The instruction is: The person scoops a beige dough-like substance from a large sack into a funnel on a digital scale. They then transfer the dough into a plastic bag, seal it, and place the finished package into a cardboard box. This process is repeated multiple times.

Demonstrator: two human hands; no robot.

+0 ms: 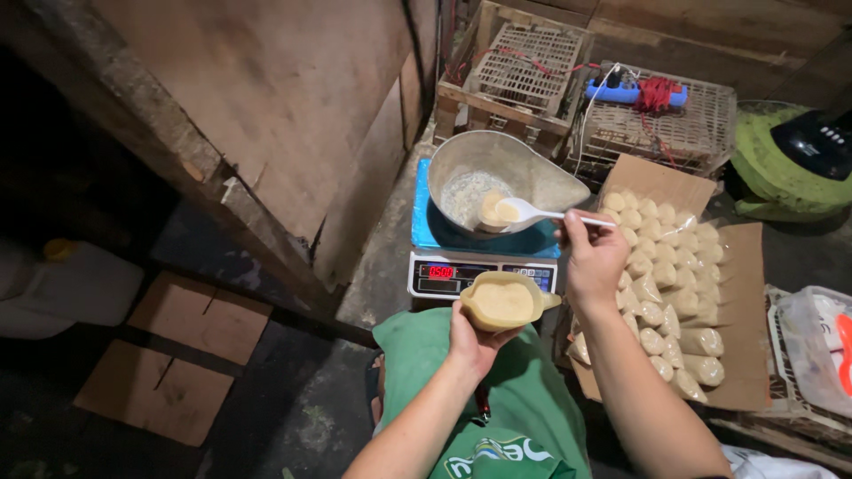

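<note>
Head view, centre of the frame: the left hand has its fingers curled up around the underside of a small clear bag filled with a pale tan paste, the open mouth of the bag facing up just above the fingertips. To the right and slightly higher, the right hand pinches the handle of one white plastic spoon between thumb and fingers; the spoon's bowl points left, carries a lump of the same paste and sits over the rim of a metal scoop pan. That pan rests on one digital scale with a blue top and a red-lit display, directly above the held bag. Right of the right hand, a flattened brown cardboard box holds rows of filled bags, lying close together, well over twenty; an exact count cannot be told. Upper centre and upper right hold two wire crates, the right one carrying a blue bar and a red bundle of string. At the far right edge sits a green round tub, and below it a clear plastic container. At the lower left lie two cardboard pieces, beside a white jug.
</note>
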